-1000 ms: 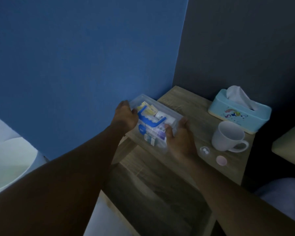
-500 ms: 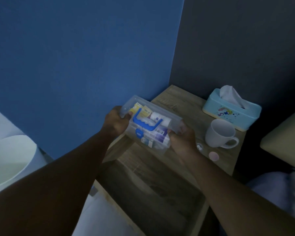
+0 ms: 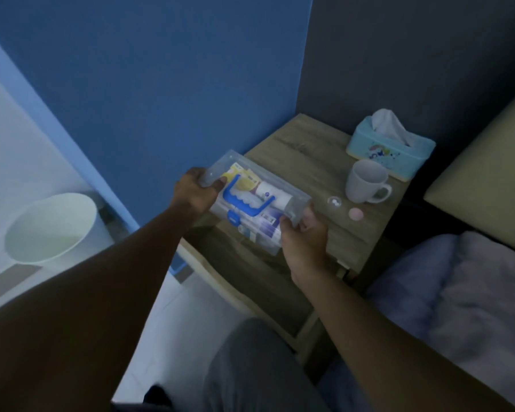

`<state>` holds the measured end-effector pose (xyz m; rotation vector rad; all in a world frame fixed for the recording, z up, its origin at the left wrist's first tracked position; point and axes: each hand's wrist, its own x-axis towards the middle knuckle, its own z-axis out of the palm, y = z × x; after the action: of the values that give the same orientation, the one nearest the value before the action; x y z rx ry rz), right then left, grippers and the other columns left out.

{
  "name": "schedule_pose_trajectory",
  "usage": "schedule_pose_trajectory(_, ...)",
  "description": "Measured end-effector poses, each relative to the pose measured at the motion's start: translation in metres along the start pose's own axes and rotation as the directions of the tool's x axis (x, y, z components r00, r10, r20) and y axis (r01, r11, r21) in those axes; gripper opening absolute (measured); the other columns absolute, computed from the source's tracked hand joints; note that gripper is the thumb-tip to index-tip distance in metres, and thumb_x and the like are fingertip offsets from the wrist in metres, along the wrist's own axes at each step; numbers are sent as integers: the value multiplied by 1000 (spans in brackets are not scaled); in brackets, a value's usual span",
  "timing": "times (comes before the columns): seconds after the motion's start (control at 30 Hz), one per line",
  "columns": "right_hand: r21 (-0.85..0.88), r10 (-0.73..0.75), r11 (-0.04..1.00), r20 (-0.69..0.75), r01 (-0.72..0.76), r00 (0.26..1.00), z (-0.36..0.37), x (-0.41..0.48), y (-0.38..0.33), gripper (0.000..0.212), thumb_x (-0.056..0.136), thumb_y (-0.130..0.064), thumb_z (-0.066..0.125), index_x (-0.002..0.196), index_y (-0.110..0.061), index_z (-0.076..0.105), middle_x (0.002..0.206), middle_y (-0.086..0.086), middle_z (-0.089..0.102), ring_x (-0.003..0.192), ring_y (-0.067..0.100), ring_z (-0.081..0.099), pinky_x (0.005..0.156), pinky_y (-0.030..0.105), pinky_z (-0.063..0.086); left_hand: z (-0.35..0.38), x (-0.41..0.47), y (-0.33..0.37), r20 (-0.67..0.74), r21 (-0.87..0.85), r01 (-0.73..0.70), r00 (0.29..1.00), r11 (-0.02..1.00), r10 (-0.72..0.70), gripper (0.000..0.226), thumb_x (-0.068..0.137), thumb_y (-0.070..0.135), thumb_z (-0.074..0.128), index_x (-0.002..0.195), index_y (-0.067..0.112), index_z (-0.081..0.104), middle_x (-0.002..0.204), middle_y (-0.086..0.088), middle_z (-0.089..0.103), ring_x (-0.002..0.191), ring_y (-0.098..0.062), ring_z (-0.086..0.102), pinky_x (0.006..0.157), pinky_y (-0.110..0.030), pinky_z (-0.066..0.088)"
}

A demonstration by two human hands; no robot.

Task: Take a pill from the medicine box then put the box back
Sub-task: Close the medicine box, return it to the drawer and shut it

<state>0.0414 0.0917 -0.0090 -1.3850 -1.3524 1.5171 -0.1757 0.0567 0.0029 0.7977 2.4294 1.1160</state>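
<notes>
A clear plastic medicine box (image 3: pixel 252 197) with a blue handle and blue latch is held off the wooden bedside table (image 3: pixel 306 162), above its near left corner. Its lid is closed, and packets and a white tube show through it. My left hand (image 3: pixel 195 194) grips the box's left end. My right hand (image 3: pixel 305 236) grips its right end from below. A small clear round pill case (image 3: pixel 334 201) and a pink round lid (image 3: pixel 355 214) lie on the table just right of the box.
A white mug (image 3: pixel 366 182) and a light blue tissue box (image 3: pixel 391 148) stand at the table's back right. A white bin (image 3: pixel 49 227) sits on the floor at left. Bedding (image 3: pixel 458 281) and a headboard cushion (image 3: pixel 488 171) lie at right. An open lower shelf (image 3: pixel 250 278) shows under the tabletop.
Both hands have lifted the medicine box off the tabletop and drawn it toward me and to the left. The camera has pulled back, so my knee and the bed now show.
</notes>
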Motion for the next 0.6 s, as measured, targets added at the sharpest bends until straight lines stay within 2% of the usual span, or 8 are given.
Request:
schedule_pose_trajectory(0.13,26,25,999,23,-25,999,-10,-25,28,63,89,-19,68,147,-26,42,133,2,63,115,14,65,90,41,59,-7,-23,-19,88,29,40,995,999,-43,67,77,55,72,129,16,58,125,-4,65,113,-25,62,100,-40,51)
schedule_pose_trajectory(0.3,45,51,998,-3,-51,999,-13,-37,63,59,85,-21,72,139,-28,52,121,-4,69,107,8,69,84,37,61,3,-41,-44,200,72,52,978,996,-66,64,82,50,69,133,14,55,125,-7,62,114,-28,60,100,-46,50)
schedule_pose_trajectory(0.37,44,52,998,-8,-52,999,-13,-40,75,58,83,-22,73,137,-30,53,118,-6,69,105,6,69,83,35,61,12,-43,-56,262,80,67,961,995,-86,57,86,45,66,131,12,54,119,-8,62,112,-29,60,94,-45,52)
schedule_pose_trajectory(0.47,78,48,996,-48,-44,998,-11,-38,92,60,83,-15,73,136,-33,52,126,-11,64,110,4,64,88,38,59,27,-43,-75,356,47,151,921,987,-158,47,90,37,64,129,12,53,114,-10,63,109,-27,63,89,-44,56)
schedule_pose_trajectory(0.53,112,73,992,-87,-63,994,-8,-34,103,70,83,-7,70,143,-31,44,137,-8,57,117,5,57,92,40,57,38,-41,-84,391,30,194,901,981,-190,39,92,32,62,126,14,53,107,-8,63,105,-25,64,84,-41,57)
schedule_pose_trajectory(0.6,133,106,987,-109,-91,988,-7,-27,113,75,83,-4,69,146,-30,39,144,-4,53,119,5,54,89,33,56,47,-36,-92,415,58,167,893,984,-176,32,94,28,60,122,15,53,100,-3,61,99,-20,64,78,-36,57)
